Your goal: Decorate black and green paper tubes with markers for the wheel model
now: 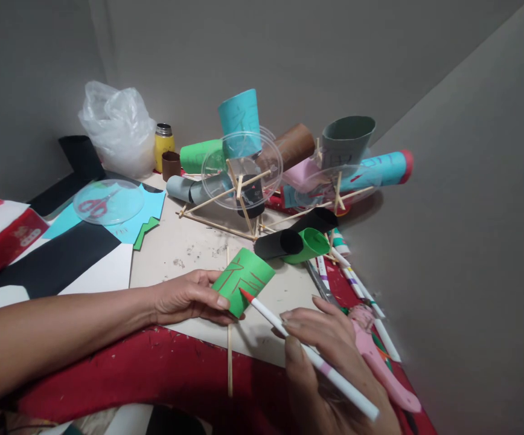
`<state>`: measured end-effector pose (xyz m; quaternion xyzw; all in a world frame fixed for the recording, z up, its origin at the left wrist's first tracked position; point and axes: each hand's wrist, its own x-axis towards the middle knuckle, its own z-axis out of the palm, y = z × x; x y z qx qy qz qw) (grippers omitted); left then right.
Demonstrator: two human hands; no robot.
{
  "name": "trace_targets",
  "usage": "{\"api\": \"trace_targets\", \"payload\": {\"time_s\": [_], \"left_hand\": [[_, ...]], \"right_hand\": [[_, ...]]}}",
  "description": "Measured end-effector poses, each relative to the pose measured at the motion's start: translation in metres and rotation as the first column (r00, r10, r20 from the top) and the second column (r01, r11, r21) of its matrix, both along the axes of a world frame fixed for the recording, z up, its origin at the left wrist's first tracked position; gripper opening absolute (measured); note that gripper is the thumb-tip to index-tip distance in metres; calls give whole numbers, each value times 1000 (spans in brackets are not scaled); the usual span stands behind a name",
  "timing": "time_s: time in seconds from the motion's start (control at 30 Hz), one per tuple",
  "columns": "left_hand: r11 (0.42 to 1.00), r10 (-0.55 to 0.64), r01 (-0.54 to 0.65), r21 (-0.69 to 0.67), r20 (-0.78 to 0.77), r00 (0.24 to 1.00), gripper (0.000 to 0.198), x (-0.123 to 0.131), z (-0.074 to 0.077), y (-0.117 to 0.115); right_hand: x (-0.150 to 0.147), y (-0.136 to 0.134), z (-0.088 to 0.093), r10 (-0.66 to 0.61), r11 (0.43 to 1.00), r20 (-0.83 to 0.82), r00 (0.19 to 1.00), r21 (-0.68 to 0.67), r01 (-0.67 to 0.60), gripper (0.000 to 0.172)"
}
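Observation:
My left hand [194, 296] is wrapped round the lower left side of a green paper tube [253, 278] with red-brown pen strokes on its face. In my right hand [329, 356] is a white felt-tip pen [307, 349] with a red tip. The tip rests against or just over the tube's marked face; I cannot tell which. A thin wooden stick [230, 362] runs upright in view behind the tube and left hand. Beyond the tube, a black tube [280, 243] and another green tube [309, 244] lie on the pale board.
A stick frame [217, 226] with clear plastic discs [217, 172] and coloured tubes stands at the back. Left are cut paper sheets [76, 260], a clear lid [108, 199] over red scissors, and a plastic bag [117, 130]. Pens and a pink-handled tool [382, 362] lie along the right edge.

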<state>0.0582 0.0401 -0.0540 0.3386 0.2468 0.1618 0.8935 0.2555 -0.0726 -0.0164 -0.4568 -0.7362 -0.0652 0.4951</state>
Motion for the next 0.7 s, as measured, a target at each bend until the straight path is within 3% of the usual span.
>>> {"api": "trace_targets", "payload": {"time_s": [0.5, 0.7], "left_hand": [[1000, -3, 3, 3, 39, 999, 59, -2, -1, 2], [1000, -8, 8, 2, 16, 1000, 64, -1, 2, 1]], "right_hand": [[9, -3, -4, -63, 998, -44, 997, 15, 63, 20], [10, -4, -5, -27, 1000, -33, 999, 15, 28, 20]]}}
